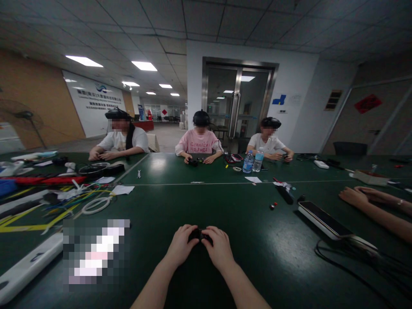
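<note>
Both of my hands rest close together over the dark green table, near its front edge. My left hand has its thumb and fingers closed on one side of a small black object. From the other side my right hand grips the same object, thumb and fingertips pressed on it. Most of the object is hidden by my fingers, so its shape is hard to make out. A tiny gap shows between my two hands.
At left lie a white power strip, coiled white cable and paper. At right are a phone-like device, black cables and another person's arms. Water bottles stand farther back, near three seated people.
</note>
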A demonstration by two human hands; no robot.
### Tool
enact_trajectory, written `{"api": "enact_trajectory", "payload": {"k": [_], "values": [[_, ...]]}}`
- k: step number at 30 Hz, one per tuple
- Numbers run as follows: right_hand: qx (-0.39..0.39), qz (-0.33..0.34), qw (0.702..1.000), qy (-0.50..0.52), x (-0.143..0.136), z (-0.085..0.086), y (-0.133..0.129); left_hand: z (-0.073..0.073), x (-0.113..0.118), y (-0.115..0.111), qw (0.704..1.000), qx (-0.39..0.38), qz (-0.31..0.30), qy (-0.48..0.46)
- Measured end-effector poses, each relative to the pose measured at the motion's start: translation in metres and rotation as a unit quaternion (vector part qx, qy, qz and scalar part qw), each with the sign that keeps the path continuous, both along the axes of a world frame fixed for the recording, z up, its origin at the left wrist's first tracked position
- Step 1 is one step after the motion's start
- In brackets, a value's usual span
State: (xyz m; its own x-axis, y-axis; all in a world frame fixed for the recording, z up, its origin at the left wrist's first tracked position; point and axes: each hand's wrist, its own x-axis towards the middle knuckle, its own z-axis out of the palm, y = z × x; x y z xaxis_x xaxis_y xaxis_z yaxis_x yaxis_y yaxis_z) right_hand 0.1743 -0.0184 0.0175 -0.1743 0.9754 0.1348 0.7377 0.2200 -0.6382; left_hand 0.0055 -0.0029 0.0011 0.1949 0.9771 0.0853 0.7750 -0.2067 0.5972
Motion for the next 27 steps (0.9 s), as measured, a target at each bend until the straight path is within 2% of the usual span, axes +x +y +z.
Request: {"api": "enact_trajectory", "payload": {"k": [4, 11, 19, 27], "values": [[0.027, 0.010, 0.999, -0.021, -0.0018, 0.0004, -0.0016, 0.0005, 0.0007, -0.0005, 1.000, 0.008, 0.002, 0.002], [0.017, 0.009, 0.999, -0.036, -0.0030, 0.0042, -0.0055, 0.0004, -0.0007, -0.0011, 1.000, -0.005, 0.003, -0.001], [0.007, 0.008, 1.000, -0.026, -0.0037, 0.0013, -0.0058, 0.0073, 0.0008, -0.0045, 1.000, -0.023, 0.010, -0.008], [0.012, 0.005, 1.000, -0.026, -0.0040, 0.0006, -0.0057, 0.0020, -0.0008, -0.0032, 1.000, -0.007, 0.005, -0.013]]}}
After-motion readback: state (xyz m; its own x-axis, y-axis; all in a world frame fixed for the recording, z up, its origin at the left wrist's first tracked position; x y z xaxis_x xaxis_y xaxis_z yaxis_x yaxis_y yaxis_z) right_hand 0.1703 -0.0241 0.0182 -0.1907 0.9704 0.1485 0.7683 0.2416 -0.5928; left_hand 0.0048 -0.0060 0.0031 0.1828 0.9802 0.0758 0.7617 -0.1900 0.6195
